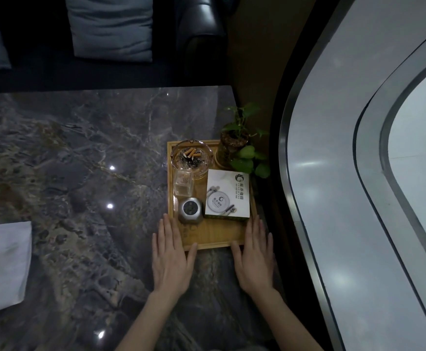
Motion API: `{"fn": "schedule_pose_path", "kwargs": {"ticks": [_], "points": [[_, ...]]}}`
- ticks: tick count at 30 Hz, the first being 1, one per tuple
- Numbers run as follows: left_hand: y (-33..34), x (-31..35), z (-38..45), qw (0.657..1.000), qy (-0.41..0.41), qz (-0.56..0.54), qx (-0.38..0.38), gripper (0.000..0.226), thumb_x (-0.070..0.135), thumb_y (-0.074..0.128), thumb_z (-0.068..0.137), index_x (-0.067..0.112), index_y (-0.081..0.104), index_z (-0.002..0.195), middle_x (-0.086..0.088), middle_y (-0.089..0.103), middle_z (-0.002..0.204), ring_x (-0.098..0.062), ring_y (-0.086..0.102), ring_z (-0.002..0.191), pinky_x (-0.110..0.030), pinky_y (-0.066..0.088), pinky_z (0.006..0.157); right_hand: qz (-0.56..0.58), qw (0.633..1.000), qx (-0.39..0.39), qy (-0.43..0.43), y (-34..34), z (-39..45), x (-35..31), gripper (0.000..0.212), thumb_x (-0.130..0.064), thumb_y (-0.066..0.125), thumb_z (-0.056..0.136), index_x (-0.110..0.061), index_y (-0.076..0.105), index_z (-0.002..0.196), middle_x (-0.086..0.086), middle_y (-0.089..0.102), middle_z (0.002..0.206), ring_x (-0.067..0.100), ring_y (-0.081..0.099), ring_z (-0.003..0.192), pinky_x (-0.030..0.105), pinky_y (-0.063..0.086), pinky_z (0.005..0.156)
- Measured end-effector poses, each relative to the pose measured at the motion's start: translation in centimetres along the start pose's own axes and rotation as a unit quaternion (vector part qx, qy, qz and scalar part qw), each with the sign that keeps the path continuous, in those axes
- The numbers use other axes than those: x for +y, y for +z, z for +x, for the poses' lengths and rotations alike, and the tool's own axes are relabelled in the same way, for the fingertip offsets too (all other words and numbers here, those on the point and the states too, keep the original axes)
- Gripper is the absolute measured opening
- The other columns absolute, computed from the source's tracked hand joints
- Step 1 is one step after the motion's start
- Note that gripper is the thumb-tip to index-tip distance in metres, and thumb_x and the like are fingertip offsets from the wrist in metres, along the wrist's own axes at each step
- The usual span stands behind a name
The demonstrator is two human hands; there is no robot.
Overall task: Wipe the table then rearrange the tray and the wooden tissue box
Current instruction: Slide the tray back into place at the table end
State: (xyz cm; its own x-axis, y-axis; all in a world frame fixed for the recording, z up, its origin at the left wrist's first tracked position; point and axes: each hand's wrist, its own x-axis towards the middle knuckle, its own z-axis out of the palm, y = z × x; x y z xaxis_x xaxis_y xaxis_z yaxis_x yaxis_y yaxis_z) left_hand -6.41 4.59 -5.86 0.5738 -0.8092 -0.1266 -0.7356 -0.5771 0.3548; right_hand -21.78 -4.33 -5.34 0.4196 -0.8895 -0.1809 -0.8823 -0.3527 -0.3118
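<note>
I've got both hands flat on the near corners of the wooden tray, which sits at the right edge of the dark marble table. Left hand is open, fingers straight and together along the tray's left rim, thumb laid across the near edge. Right hand mirrors it on the right rim, thumb on the near edge too. Neither is curled round anything, just pressed against the tray sides; can't tell if tray is lifted or resting. On the tray: glass ashtray w/ cig butts at far left, small clear glass touching it on the near side, round grey gadget just nearer still. Tissue box, white printed top, takes the right half. Potted plant at far right corner, leaves hanging over the box edge. White cloth lies folded at the table's left edge, well apart from the tray. Cushion on dark sofa beyond the table.
</note>
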Motion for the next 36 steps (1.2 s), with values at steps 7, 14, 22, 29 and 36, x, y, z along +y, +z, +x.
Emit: {"fn": "schedule_pose_path", "kwargs": {"ticks": [7,14,22,29,36], "points": [[1.0,0.1,0.1,0.998,-0.012,-0.037,-0.042,0.086,0.070,-0.008,0.078,0.013,-0.017,0.141,-0.005,-0.015,0.152,-0.014,-0.016,0.139,-0.038,-0.001,0.115,-0.019,0.999,0.022,0.046,1.2,-0.1,-0.6,0.079,-0.057,0.000,0.091,-0.001,0.015,0.144,0.018,0.024,0.152,0.022,0.010,0.139,0.034,-0.002,0.112],[1.0,0.5,1.7,0.998,-0.007,-0.029,-0.057,0.085,0.070,-0.006,0.078,0.014,-0.015,0.141,-0.004,-0.015,0.152,-0.015,-0.014,0.140,-0.037,-0.001,0.115,-0.019,0.998,0.034,0.044,0.9,1.4,-0.6,0.078,-0.057,-0.001,0.090,-0.003,0.009,0.144,0.013,0.013,0.154,0.022,0.006,0.142,0.030,-0.007,0.113],[1.0,2.0,3.8,0.997,0.008,-0.038,-0.071,0.083,0.070,-0.005,0.078,0.016,-0.017,0.140,-0.003,-0.019,0.151,-0.014,-0.019,0.139,-0.036,-0.004,0.114,-0.059,0.995,0.002,0.076,-0.4,4.2,-0.4,0.072,-0.044,0.001,0.096,0.006,0.034,0.136,0.021,0.042,0.143,0.021,0.024,0.134,0.029,-0.005,0.112],[0.9,2.9,5.0,0.996,0.017,-0.041,-0.075,0.083,0.069,-0.004,0.078,0.016,-0.018,0.140,-0.002,-0.022,0.150,-0.014,-0.021,0.138,-0.034,-0.008,0.113,-0.053,0.996,0.015,0.064,-0.3,5.7,0.0,0.075,-0.044,-0.003,0.094,0.009,0.028,0.137,0.023,0.036,0.146,0.024,0.022,0.137,0.031,0.001,0.112],[0.9,3.1,5.3,0.996,0.011,-0.039,-0.084,0.084,0.070,-0.004,0.077,0.014,-0.019,0.138,-0.001,-0.025,0.149,-0.014,-0.024,0.137,-0.033,-0.008,0.113,-0.027,0.999,0.014,0.043,-0.3,5.7,0.2,0.075,-0.045,-0.001,0.086,0.001,0.006,0.144,0.016,0.007,0.156,0.016,-0.007,0.140,0.029,-0.009,0.115]]}}
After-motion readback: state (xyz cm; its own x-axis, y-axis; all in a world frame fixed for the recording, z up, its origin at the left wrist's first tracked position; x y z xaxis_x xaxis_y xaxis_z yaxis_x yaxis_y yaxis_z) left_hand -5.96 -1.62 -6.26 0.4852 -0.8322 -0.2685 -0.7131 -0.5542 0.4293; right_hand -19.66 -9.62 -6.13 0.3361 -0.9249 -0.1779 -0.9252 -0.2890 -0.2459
